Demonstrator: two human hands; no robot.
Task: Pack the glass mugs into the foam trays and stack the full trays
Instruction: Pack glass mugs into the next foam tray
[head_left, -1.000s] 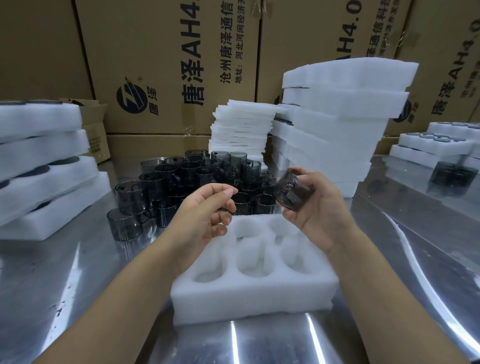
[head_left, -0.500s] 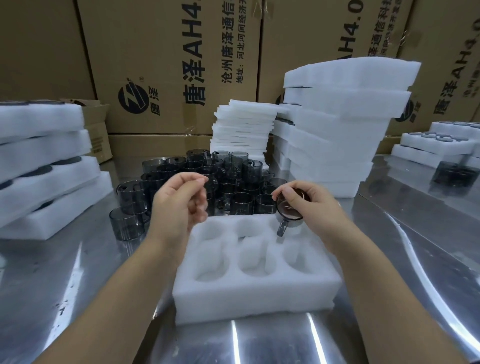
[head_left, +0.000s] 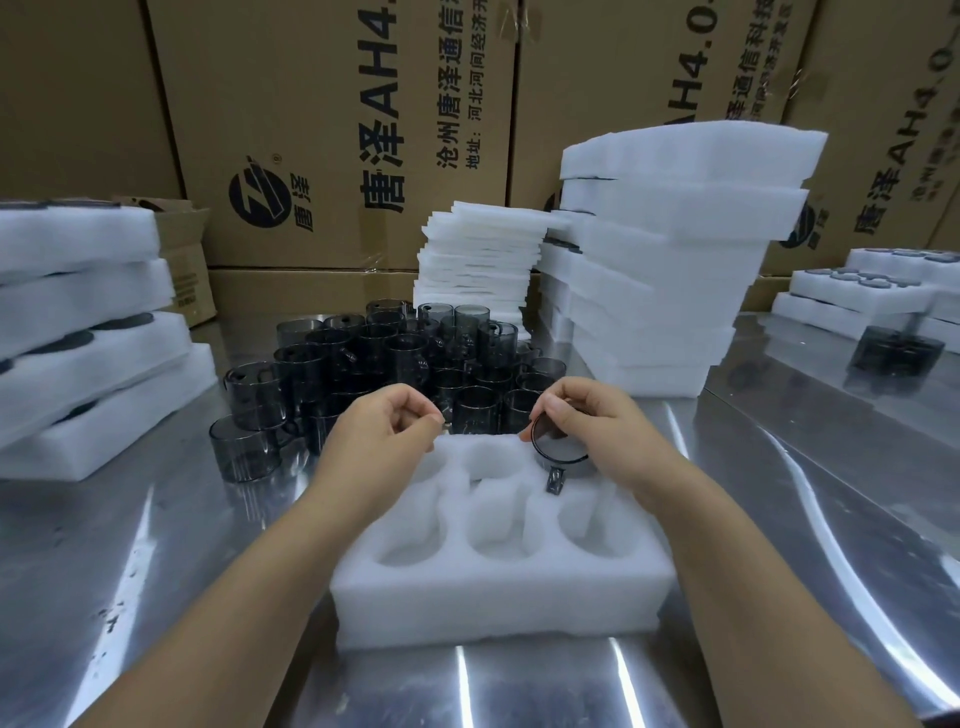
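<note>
A white foam tray (head_left: 498, 597) with six round pockets lies on the steel table in front of me. My right hand (head_left: 602, 431) grips a smoky grey glass mug (head_left: 558, 447) at the tray's far right pocket, its handle pointing toward me. The other pockets hold nothing. My left hand (head_left: 384, 428) hovers over the tray's far left corner with fingers loosely curled and nothing in it. Behind the tray stands a crowd of several loose grey mugs (head_left: 374, 364).
Foam trays (head_left: 670, 260) are piled at the back right, thin foam sheets (head_left: 478, 260) behind the mugs. Trays with mugs (head_left: 88, 338) are stacked on the left, more trays (head_left: 872, 291) at the far right. Cardboard boxes (head_left: 337, 130) wall the back.
My right hand has turned the mug upright and lowered it to the far right pocket. My left hand has drifted forward and down toward the tray's far left corner.
</note>
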